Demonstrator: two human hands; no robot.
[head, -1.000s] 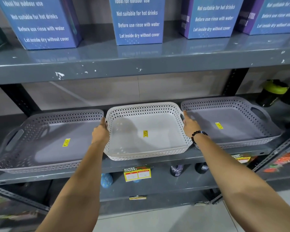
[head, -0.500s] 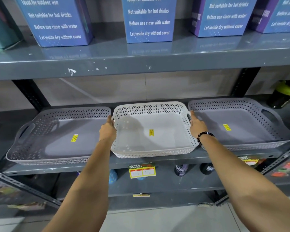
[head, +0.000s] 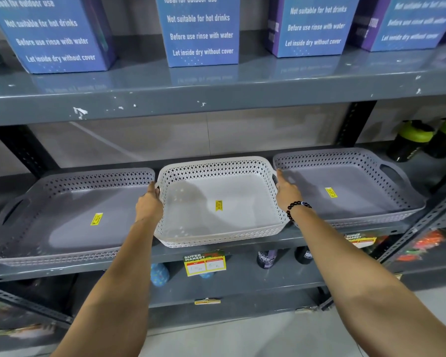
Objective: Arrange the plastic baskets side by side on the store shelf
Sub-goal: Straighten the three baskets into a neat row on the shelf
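Three shallow perforated plastic baskets sit in a row on the grey middle shelf [head: 242, 256]. The white basket [head: 216, 235] is in the middle, between a grey basket [head: 62, 251] on the left and another grey basket [head: 366, 220] on the right. Each has a yellow sticker inside. My left hand [head: 150, 204] grips the white basket's left handle, fingers tucked out of sight. My right hand [head: 286, 189], with a black bead bracelet on the wrist, holds its right handle. The white basket's front edge juts slightly past the shelf lip.
Blue and purple boxes [head: 201, 29] stand on the shelf above. Black bottles with green lids [head: 412, 140] stand at the far right of the basket shelf. Price tags [head: 204, 262] hang on the shelf front. Bottles stand on the lower shelf [head: 242, 282].
The view has shifted a little; both hands stay on the white basket's handles and the basket sits in the same spot between the grey ones.
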